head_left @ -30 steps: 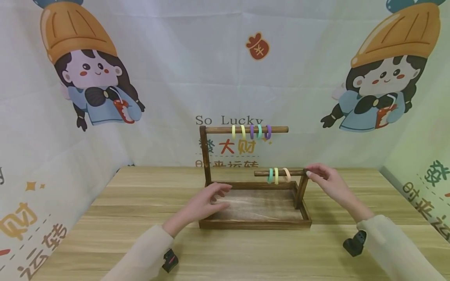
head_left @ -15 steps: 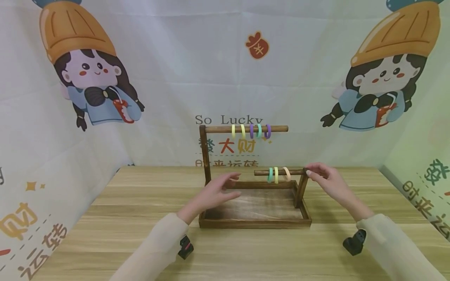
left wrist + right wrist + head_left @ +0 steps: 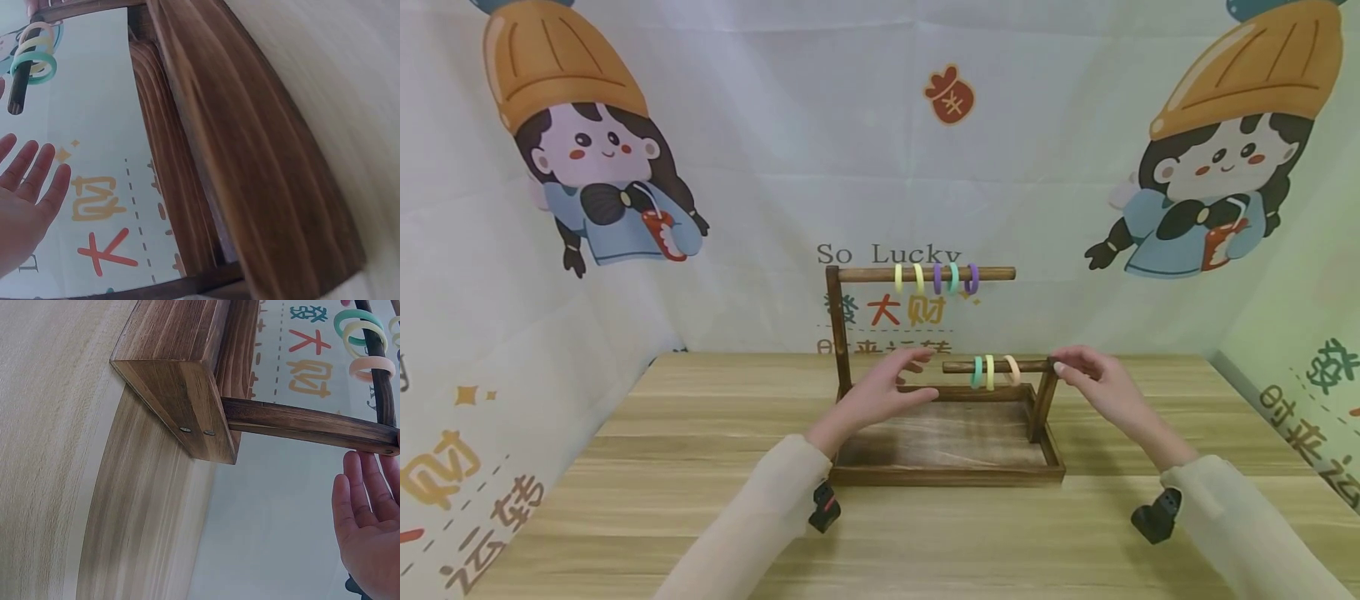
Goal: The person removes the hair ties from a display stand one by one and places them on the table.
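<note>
In the middle of the head view we see a wooden rack [image 3: 947,477] standing on the table [image 3: 700,467]. Our left hand [image 3: 880,396], near the center, has its grip spread, thumb apart from fingers, near the free end of the lower bar [image 3: 957,367]. Right of center, our right hand [image 3: 1099,385] has its grip pinching the top of the short post [image 3: 1043,408]. Along the lower bar hang, left to right, a green ring [image 3: 977,380], a yellow ring [image 3: 990,380] and a peach ring [image 3: 1017,377]. Higher up, the upper bar [image 3: 868,275] carries five rings [image 3: 937,282]: two yellow, then purple, green and purple.
</note>
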{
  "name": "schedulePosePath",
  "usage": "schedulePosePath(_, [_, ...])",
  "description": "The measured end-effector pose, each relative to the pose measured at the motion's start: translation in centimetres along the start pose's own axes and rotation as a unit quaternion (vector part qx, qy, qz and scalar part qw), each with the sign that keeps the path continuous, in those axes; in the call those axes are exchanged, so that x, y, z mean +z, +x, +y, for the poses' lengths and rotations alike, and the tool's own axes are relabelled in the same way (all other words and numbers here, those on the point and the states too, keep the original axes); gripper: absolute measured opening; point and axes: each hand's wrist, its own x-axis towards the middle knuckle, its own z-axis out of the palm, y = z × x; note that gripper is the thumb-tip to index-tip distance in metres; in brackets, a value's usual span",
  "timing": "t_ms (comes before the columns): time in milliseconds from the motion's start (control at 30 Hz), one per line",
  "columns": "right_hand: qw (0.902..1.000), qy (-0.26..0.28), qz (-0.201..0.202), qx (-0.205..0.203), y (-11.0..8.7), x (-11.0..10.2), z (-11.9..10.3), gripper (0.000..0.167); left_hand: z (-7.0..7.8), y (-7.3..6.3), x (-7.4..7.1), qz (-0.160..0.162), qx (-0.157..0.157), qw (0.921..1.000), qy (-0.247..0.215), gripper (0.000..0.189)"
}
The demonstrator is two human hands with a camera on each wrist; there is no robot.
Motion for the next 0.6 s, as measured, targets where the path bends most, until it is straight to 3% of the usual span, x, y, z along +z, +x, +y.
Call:
schedulePosePath(267, [1.0000, 0.001, -0.002, 0.002, 0.0, -0.1, -0.2, 0.037, 0.6, 1.4, 0.6, -0.016, -0.002, 0.9996, 0.022, 0.062])
schedulePosePath(600, [1.0000, 0.003, 0.001, 0.003, -0.1, 0.0, -0.2, 0.037, 1.5, 2.6, 2.0, -0.032, -0.008, 0.9994, -0.005, 0.063])
